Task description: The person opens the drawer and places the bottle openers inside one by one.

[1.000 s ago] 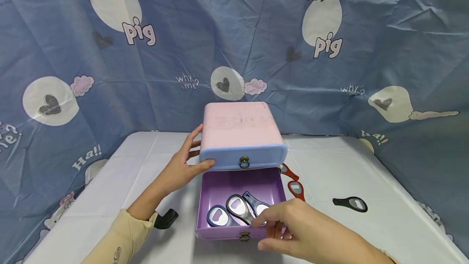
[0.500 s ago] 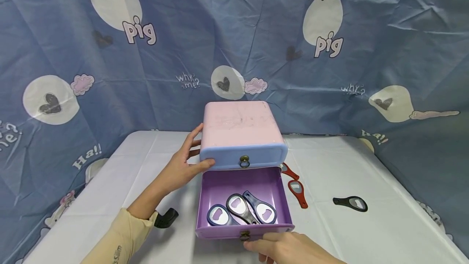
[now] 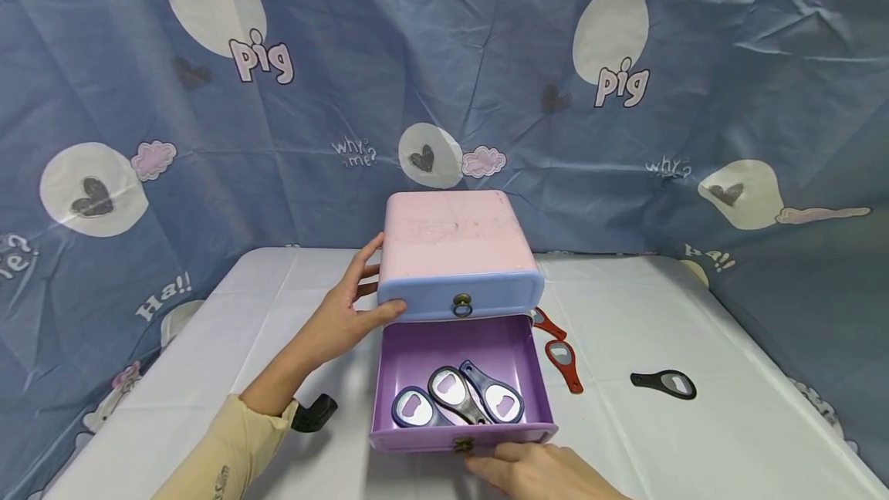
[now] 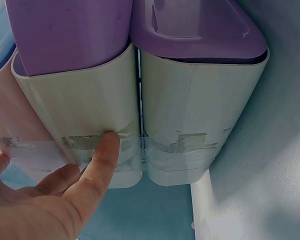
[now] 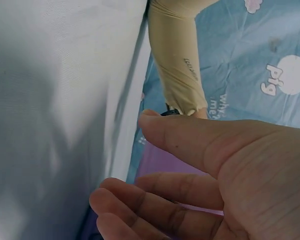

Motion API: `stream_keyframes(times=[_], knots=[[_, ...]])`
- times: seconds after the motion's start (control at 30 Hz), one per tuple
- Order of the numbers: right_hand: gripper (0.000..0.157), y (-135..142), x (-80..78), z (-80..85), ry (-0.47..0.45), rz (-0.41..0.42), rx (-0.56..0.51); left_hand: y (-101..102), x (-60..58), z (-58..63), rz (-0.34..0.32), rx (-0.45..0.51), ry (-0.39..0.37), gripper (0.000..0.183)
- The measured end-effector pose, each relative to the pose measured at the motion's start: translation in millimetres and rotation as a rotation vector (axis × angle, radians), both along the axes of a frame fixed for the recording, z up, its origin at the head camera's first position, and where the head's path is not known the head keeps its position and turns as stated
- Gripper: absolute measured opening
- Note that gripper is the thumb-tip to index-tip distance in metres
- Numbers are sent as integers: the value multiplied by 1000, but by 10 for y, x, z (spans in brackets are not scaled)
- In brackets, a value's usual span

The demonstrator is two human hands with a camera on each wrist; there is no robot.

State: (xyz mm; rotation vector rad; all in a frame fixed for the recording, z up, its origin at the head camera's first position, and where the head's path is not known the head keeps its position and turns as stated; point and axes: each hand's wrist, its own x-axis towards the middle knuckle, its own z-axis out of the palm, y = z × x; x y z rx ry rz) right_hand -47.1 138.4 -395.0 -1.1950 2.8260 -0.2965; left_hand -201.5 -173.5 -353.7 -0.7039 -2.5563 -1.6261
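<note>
In the head view, a small stacked drawer cabinet (image 3: 451, 230) has a pink top and a blue upper drawer. A purple drawer (image 3: 417, 342) below is pulled out, holding several bottle openers (image 3: 447, 388) with blue or black rims. My left hand (image 3: 340, 319) rests on the cabinet's left side, thumb on the blue front. The left wrist view shows a straight finger of that hand against a pale cabinet wall (image 4: 90, 105). My right hand (image 3: 538, 473) is at the purple drawer's front, a fingertip by the brass ring pull (image 3: 463, 444). Nothing shows between its fingers in the right wrist view.
Two red bottle openers (image 3: 564, 365) lie right of the cabinet, one partly hidden by it. Further right lies a black bottle opener (image 3: 664, 383). A white cloth (image 3: 611, 307) covers the table, with a blue printed curtain (image 3: 312, 199) behind.
My right hand has moved from above the drawer's front edge down to its front by the ring pull. The left hand and the drawer have stayed in place.
</note>
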Motion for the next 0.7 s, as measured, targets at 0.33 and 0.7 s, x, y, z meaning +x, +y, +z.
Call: stream_keyframes(times=[0.33,0.7], knots=[[54,-59,5,-38,27,-2,14,22,-3,11,-6,0,3,98],[54,-93,67,-15,136,1,12,3,3,-1,10,-6,10,96]])
